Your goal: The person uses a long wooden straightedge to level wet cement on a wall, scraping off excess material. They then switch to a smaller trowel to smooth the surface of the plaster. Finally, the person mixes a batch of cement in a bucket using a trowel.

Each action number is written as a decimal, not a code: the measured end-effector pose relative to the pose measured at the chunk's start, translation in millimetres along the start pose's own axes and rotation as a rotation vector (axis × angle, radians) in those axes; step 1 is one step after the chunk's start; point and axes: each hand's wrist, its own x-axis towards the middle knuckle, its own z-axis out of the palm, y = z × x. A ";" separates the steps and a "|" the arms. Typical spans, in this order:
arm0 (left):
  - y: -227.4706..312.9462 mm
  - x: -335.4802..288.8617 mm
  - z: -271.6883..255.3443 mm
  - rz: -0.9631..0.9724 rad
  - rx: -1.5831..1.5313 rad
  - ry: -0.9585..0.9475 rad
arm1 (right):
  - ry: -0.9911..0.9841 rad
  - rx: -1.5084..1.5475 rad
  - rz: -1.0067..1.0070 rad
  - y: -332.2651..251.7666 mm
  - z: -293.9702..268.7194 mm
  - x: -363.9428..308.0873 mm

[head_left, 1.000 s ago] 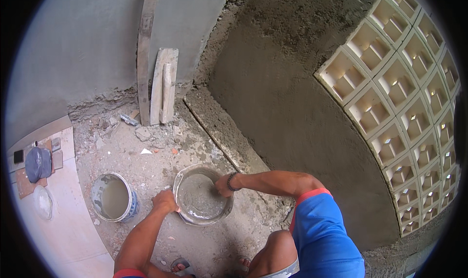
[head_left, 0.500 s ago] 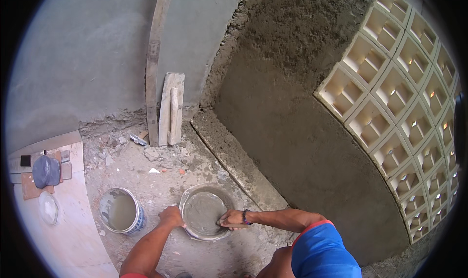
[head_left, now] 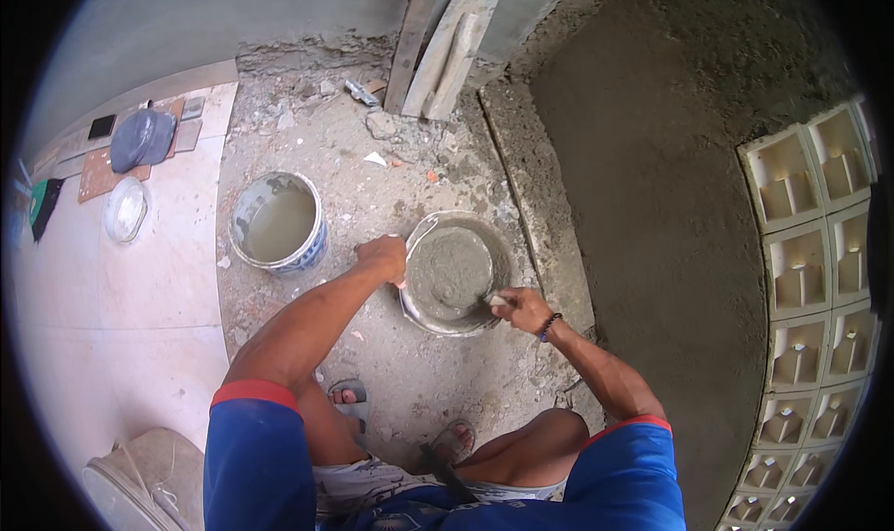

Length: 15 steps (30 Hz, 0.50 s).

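In front of me on the rough ground stands a round basin [head_left: 501,252] with wet grey mortar [head_left: 453,267] in it. My left hand [head_left: 382,256] is closed on the basin's left rim. At the lower right rim my right hand [head_left: 526,309] is wrapped round a trowel [head_left: 497,299]. Only a pale bit of the trowel's handle shows; its blade cannot be made out. To the left of the basin is a bucket [head_left: 312,247] of murky grey liquid, with neither hand on it.
A wooden float [head_left: 452,52] and a plank [head_left: 411,42] lean on the far wall. Fresh plaster [head_left: 661,205] and pale vent blocks [head_left: 798,280] rise at right. On the left tiles [head_left: 154,280] lie a cap [head_left: 142,140] and a clear bowl [head_left: 125,210]. A ledge borders the right wall.
The view has tilted down, so my legs and sandals now show. The trowel handle, seen pointing right before, has turned in my right hand. The mortar surface looks rougher. My left hand stays on the rim.
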 end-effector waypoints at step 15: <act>-0.8 2.5 -2.0 0.047 -0.030 0.045 | -0.101 -1.245 -0.185 -80.4 -8.8 29.3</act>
